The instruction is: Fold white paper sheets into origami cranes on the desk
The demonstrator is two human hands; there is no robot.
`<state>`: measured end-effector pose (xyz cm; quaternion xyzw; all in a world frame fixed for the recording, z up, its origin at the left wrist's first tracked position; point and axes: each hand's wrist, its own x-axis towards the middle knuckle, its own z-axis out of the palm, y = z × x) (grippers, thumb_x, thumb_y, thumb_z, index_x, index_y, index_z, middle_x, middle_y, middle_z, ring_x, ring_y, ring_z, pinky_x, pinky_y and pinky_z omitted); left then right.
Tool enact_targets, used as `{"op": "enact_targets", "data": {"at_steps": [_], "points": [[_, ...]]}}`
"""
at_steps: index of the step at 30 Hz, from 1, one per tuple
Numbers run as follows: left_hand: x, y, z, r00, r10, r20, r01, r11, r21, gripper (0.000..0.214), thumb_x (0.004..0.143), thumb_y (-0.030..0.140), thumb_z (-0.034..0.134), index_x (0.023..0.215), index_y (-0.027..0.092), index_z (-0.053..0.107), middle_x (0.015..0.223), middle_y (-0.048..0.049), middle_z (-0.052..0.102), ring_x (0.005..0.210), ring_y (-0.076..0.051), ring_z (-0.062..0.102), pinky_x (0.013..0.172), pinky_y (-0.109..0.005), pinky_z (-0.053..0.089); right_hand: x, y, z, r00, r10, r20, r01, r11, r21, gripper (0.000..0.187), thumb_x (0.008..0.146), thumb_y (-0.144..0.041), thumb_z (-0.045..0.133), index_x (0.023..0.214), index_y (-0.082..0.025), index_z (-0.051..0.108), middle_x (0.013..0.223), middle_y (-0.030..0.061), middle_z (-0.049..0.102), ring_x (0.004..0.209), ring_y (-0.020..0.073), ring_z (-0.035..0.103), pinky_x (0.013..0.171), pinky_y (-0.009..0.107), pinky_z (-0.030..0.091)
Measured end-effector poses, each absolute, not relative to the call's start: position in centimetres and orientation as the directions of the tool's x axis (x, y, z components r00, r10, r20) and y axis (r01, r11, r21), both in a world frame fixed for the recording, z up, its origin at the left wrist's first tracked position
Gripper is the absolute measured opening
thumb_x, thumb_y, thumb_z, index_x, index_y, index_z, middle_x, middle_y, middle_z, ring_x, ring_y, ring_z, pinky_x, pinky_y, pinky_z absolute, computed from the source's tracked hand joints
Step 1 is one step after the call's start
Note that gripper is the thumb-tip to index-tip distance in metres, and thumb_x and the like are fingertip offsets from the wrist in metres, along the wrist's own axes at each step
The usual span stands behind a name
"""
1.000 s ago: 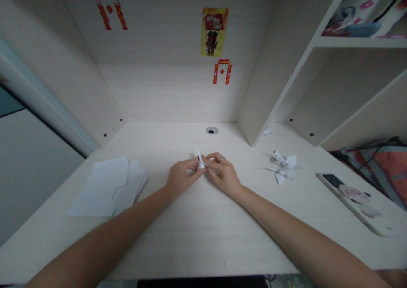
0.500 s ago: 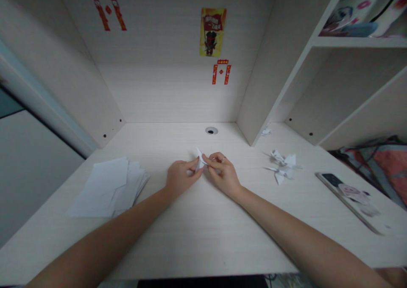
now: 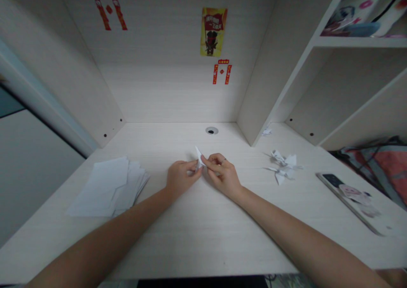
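A small piece of folded white paper (image 3: 199,157) with a pointed tip sticking up is held between my two hands, above the middle of the desk (image 3: 190,237). My left hand (image 3: 182,175) pinches its lower left side between thumb and fingers. From the right, my right hand (image 3: 223,174) grips it with thumb and index finger; a ring shows on one finger. The fingertips hide much of the paper's lower part. Several folded white paper figures (image 3: 282,166), with thin points and flat wings, lie to the right of my right hand.
On the left lies a stack of white paper sheets (image 3: 104,186), close to my left forearm. A phone (image 3: 349,203) rests near the right edge. An upright panel (image 3: 263,84) divides the back right, and a round cable hole (image 3: 211,130) sits at the rear.
Both hands stay almost in place, still holding the folded paper. My right thumb and fingers have shifted slightly left on it, and its tip leans a little further left.
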<state>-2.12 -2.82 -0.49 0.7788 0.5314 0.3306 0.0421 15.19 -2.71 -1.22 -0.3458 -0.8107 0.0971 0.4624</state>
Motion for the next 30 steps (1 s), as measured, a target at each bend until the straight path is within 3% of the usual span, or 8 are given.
{"op": "enact_targets", "data": {"at_steps": [7,14,22,30], "points": [[-2.16,-2.91,-0.64,0.246,0.825,0.51,0.799,-0.47,0.376,0.04,0.077,0.038,0.059,0.114,0.024,0.061,0.071,0.0008,0.072,0.068,-0.015,0.064,0.078,-0.028,0.042,14.92,-2.54,-1.23,-0.202,0.718,0.667,0.439,0.675,-0.594,0.042,0.081,-0.013,0.048,0.119,-0.03,0.058,0.089,0.0039,0.052,0.075,0.0135,0.052,0.067,0.027,0.045],[-2.34,-2.87,-0.54,0.264,0.838,0.477,0.852,-0.435,0.292,0.034,0.082,0.042,0.053,0.112,0.03,0.062,0.073,-0.0002,0.072,0.063,-0.015,0.061,0.064,-0.026,0.04,15.0,-2.2,-1.31,-0.12,0.754,0.646,0.425,0.627,-0.653,0.039,0.08,-0.013,0.049,0.115,-0.027,0.061,0.087,0.0036,0.054,0.075,0.0135,0.052,0.066,0.026,0.044],[-2.76,-2.61,-0.98,0.305,0.78,0.546,0.892,-0.435,0.124,0.036,0.086,0.043,0.045,0.117,0.03,0.06,0.061,-0.0023,0.066,0.059,-0.014,0.057,0.06,-0.026,0.037,15.33,-1.97,-1.52,-0.079,0.844,0.53,0.573,0.473,-0.669,0.036,0.084,-0.02,0.047,0.118,-0.025,0.059,0.065,-0.0009,0.054,0.061,0.0123,0.049,0.058,0.023,0.038],[-2.87,-2.69,-0.64,0.269,0.781,0.564,0.864,-0.454,0.217,0.036,0.087,0.036,0.045,0.121,0.029,0.056,0.061,-0.0015,0.065,0.059,-0.013,0.057,0.062,-0.024,0.039,15.05,-2.11,-1.55,-0.103,0.855,0.509,0.577,0.468,-0.669,0.034,0.085,-0.025,0.047,0.116,-0.02,0.061,0.063,0.0004,0.057,0.058,0.0132,0.049,0.057,0.024,0.039]]}}
